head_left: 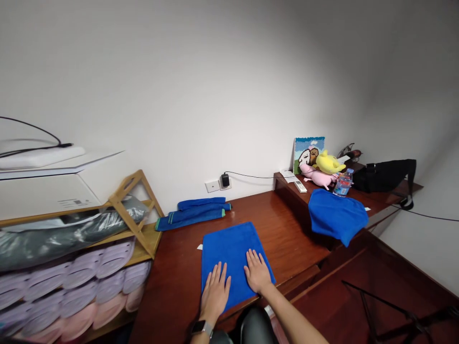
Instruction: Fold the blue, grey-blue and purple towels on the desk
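A blue cloth (pixel 229 248) lies spread flat on the brown wooden desk (pixel 172 282), with a small white tag at its left edge. My left hand (pixel 216 292), a watch on its wrist, rests palm down on the cloth's lower left part. On the right side of the same cloth my right hand (pixel 258 272) lies flat too, fingers stretched out. Behind it, against the wall, are several folded blue cloths (pixel 195 215) with green edging. Another blue cloth (pixel 335 215) drapes over the edge of the raised desk section at the right.
On the raised section (pixel 366 203) are a water bottle (pixel 343 184), pink (pixel 319 177) and yellow (pixel 328 163) plush toys, a remote (pixel 300 186), a picture (pixel 304 150) and a black bag (pixel 383 176). A charger (pixel 224 179) trails its cord. Left stands a wooden rack (pixel 139 243) with slippers (pixel 82 270).
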`<state>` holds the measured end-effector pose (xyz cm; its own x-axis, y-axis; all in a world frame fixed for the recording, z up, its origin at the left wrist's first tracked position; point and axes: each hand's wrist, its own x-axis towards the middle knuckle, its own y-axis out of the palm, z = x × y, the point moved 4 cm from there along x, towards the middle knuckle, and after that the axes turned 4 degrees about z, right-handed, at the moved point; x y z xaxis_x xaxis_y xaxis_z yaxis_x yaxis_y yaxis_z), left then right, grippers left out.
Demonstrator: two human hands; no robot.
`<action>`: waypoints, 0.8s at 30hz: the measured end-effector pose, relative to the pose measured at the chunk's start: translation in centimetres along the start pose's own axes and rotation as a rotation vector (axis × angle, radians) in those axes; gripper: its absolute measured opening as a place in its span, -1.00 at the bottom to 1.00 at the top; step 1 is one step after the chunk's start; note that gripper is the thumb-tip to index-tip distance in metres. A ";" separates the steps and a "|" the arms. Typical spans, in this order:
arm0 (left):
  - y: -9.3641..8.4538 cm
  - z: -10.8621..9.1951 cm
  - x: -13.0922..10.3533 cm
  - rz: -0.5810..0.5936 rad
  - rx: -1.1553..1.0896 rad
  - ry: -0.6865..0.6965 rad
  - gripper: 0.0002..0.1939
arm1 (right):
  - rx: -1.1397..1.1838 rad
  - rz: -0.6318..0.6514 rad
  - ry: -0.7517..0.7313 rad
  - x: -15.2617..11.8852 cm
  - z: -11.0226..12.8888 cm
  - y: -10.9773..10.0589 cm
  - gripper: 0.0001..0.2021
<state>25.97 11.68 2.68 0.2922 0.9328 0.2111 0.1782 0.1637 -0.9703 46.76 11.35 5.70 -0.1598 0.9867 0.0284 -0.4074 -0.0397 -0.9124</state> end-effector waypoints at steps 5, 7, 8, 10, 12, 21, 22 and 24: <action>0.9 1.5 -1.0 0.014 -0.010 -0.013 -0.33 | -0.043 0.048 0.069 -1.4 -3.0 -0.6 -0.33; 0.9 1.8 -1.2 0.007 -0.015 -0.018 -0.33 | -0.074 0.058 0.115 -1.8 -4.3 -1.6 -0.35; 0.9 1.8 -1.3 0.005 -0.018 -0.020 -0.33 | -0.087 0.065 0.134 -1.9 -4.7 -2.0 -0.35; 0.8 1.7 -1.1 0.002 -0.017 -0.025 -0.33 | -0.103 0.071 0.156 -1.8 -4.7 -2.5 -0.35; 0.4 1.2 -0.5 -0.020 -0.011 -0.029 -0.34 | -0.096 0.039 0.147 -1.3 -3.6 -2.7 -0.36; 0.4 -1.2 3.0 0.007 0.029 0.041 -0.39 | 0.000 0.011 -0.059 3.4 5.4 -0.1 -0.38; 0.8 -0.7 2.6 0.004 0.034 0.011 -0.37 | -0.010 0.021 -0.051 3.4 4.9 0.2 -0.38; 1.2 0.6 1.6 -0.033 0.038 -0.036 -0.33 | -0.029 0.020 -0.029 3.1 3.0 0.3 -0.36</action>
<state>26.06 13.62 1.79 0.2523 0.9376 0.2391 0.1511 0.2059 -0.9668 43.41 13.91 6.73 -0.1943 0.9807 0.0213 -0.3775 -0.0547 -0.9244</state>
